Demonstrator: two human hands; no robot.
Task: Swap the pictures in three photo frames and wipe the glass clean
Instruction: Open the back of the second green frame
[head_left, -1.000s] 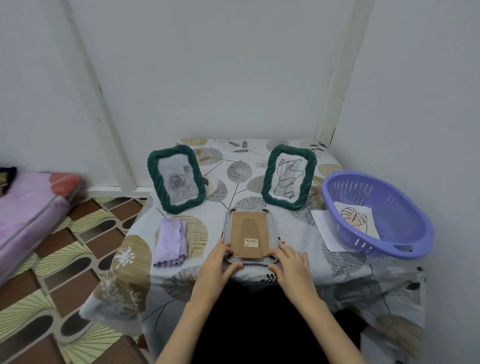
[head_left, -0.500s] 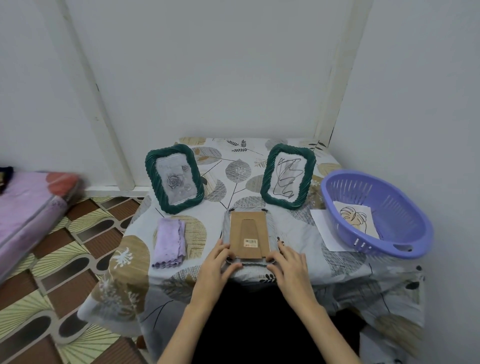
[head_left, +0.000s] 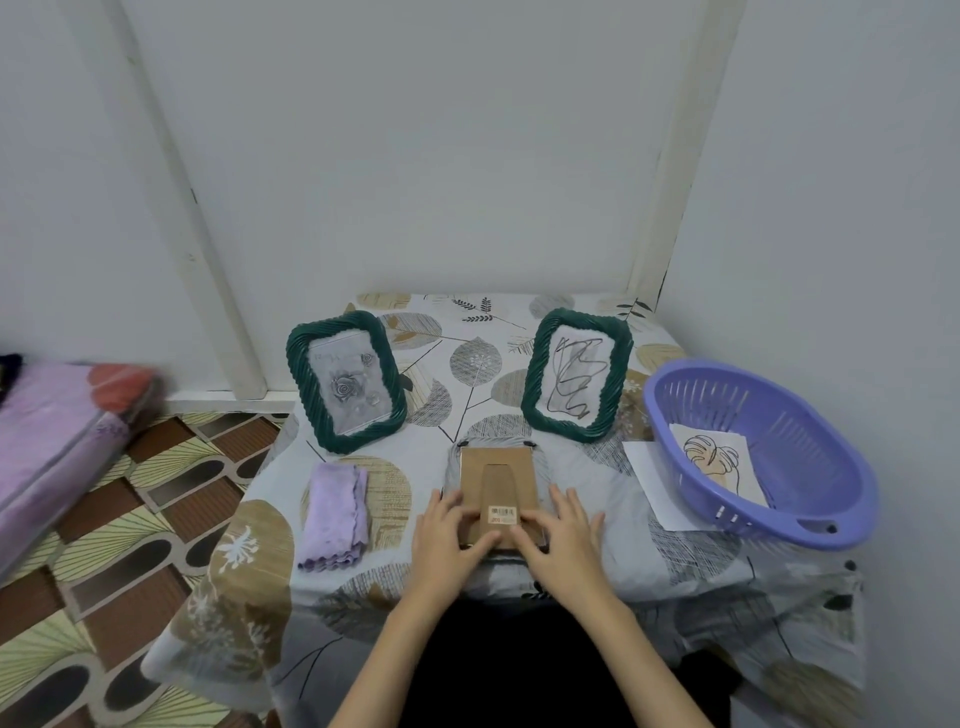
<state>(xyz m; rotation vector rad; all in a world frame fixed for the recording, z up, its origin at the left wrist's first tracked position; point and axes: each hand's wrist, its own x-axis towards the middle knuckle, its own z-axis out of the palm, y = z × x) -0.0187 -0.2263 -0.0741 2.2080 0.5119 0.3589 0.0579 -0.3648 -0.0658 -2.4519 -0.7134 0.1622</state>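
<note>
Surface (head_left: 613, 525) under a leaf-print cloth, grey and tan on white, set into a corner of pale walls. Purple slotted basket (head_left: 810, 467) at the right edge, oval, one only; inside it a loose picture (head_left: 714, 460), a line drawing of a leaf on pale paper. A blank white sheet (head_left: 649, 478) lies partly under the basket's near-left rim. Photo frames: three counted. Two stand upright toward the back, both with dark green twisted-rope borders: left frame (head_left: 345, 382) shows a grey rose print, right frame (head_left: 577, 375) shows a black scribble-like line drawing over grey patches. Third frame (head_left: 496, 475) lies face down at the front centre, between and nearer than the other two; its brown cardboard back faces up, with a fold-out stand flat against it and a small barcode sticker (head_left: 503, 514) near the lower edge. Dark clips show at the top corners. One folded lilac cloth (head_left: 335, 512) lies left of the flat frame, below the rose frame, well apart from the hands. Left hand (head_left: 447, 540) and right hand (head_left: 563, 535) both rest on the lower part of the cardboard back, fingers spread and pressing flat, thumbs angled inward toward the sticker; neither is closed around anything. Patterned tile floor and a pink mattress (head_left: 57, 431) at far left.
</note>
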